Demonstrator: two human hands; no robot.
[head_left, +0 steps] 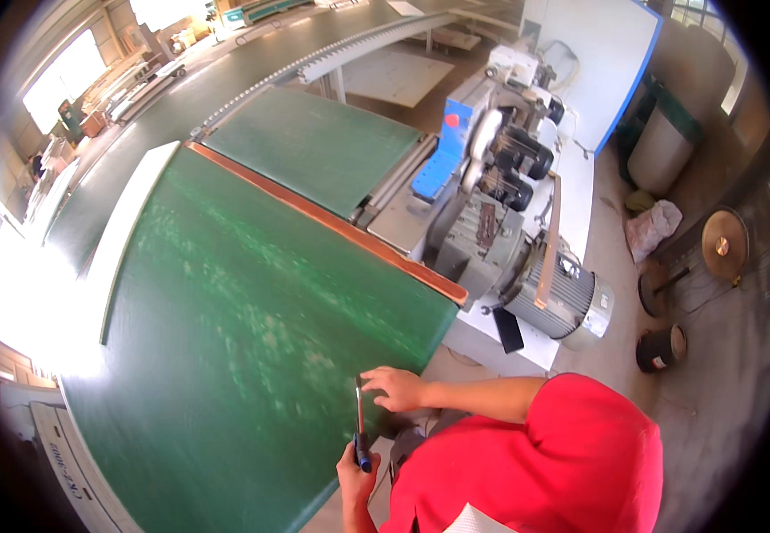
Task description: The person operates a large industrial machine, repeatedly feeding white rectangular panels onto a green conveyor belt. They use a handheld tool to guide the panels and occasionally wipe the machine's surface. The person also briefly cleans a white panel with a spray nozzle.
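Observation:
My left hand [355,478] is wrapped round the dark handle of a screwdriver [361,431], whose blue end cap faces down toward me. Its thin metal shaft points up and away over the edge of the green belt [198,373]. Beside the dark tip is my right hand [395,389], fingers apart and loosely bent. Its fingertips are close to the tip; whether they touch it I cannot tell. Both hands are above the near right edge of the belt, in front of my red shirt [527,462].
A reddish-brown bar [323,219] crosses the belt's far side. Right of it stands a machine with a grey motor [552,289] and a blue guard [438,169]. A black phone [508,330] lies below the motor. A long white strip [136,226] lies along the belt's left; a black bucket [661,347] stands on the floor.

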